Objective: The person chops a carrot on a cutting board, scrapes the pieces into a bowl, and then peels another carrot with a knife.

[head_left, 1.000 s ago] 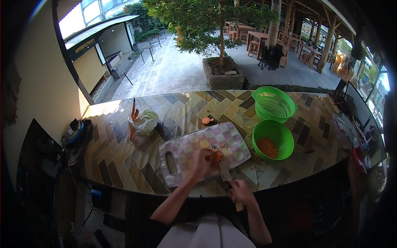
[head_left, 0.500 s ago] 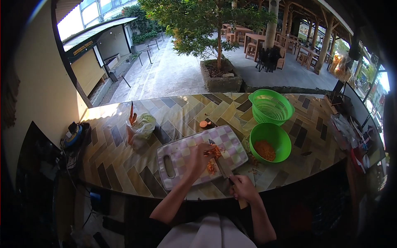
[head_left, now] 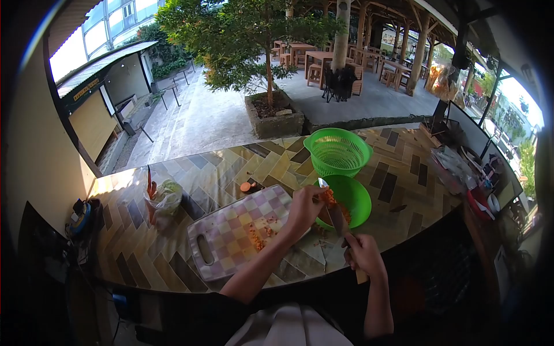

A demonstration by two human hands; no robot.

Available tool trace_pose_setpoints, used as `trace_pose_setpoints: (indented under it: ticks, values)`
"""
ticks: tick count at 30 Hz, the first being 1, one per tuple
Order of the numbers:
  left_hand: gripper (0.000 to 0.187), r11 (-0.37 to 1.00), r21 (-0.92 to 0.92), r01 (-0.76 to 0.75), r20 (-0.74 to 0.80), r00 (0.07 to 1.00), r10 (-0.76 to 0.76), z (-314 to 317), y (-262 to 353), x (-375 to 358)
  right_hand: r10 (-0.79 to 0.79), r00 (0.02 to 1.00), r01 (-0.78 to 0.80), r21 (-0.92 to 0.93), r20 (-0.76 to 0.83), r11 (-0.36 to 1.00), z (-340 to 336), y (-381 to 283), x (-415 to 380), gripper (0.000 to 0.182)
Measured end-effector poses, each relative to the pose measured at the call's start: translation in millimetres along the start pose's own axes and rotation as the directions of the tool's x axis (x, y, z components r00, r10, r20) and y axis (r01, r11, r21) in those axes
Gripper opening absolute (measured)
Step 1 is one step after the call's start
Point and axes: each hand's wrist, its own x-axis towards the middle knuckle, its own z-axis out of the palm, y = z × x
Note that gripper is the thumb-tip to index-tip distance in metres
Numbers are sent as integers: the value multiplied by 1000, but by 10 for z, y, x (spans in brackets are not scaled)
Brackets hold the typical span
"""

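Note:
My right hand (head_left: 365, 254) grips the wooden handle of a kitchen knife (head_left: 339, 222), its blade pointing up and away. Chopped carrot (head_left: 328, 197) lies along the blade near the tip. My left hand (head_left: 306, 209) has its fingers drawn together against that carrot, by the blade's left side. Both are over the near-left part of a green bowl (head_left: 360, 202), which has more orange bits inside, partly hidden. A checkered cutting board (head_left: 222, 216) lies to the left, with scattered carrot bits (head_left: 257, 237) on it.
Behind the bowl stands a green colander (head_left: 337, 151). Cut carrot pieces (head_left: 247, 187) sit beyond the board. A plastic bag (head_left: 167, 196) with carrots (head_left: 151, 187) is at the left. Plastic-wrapped items (head_left: 456, 164) crowd the table's right end. The patterned table (head_left: 144, 248) has a curved near edge.
Both hands and the knife have moved right from the cutting board to over the green bowl, carrying chopped carrot on the blade. The view has turned right.

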Motion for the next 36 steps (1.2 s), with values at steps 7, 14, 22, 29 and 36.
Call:
trace_pose_setpoints:
  ticks: [7, 14, 22, 29, 36]
  values:
    - [43, 990, 106, 92, 57, 994, -98, 290, 81, 39, -284, 927, 74, -621, -246, 781, -270, -31, -110, 33]
    - [38, 983, -131, 132, -8, 991, -134, 693, 117, -48, -255, 946, 119, -517, -199, 847, -400, 17, 27, 34]
    - [25, 978, 113, 177, 244, 949, -200, 521, 443, -122, -249, 951, 135, -478, -182, 868, -560, 47, 174, 35]
    - [18, 984, -169, 62, -103, 991, -80, 768, 368, -78, -256, 956, 175, -428, -141, 887, -624, 170, 279, 36]
    - [18, 996, -16, 88, 103, 991, -86, 728, 282, -322, -237, 961, 174, -361, -139, 916, -609, 105, 309, 37]
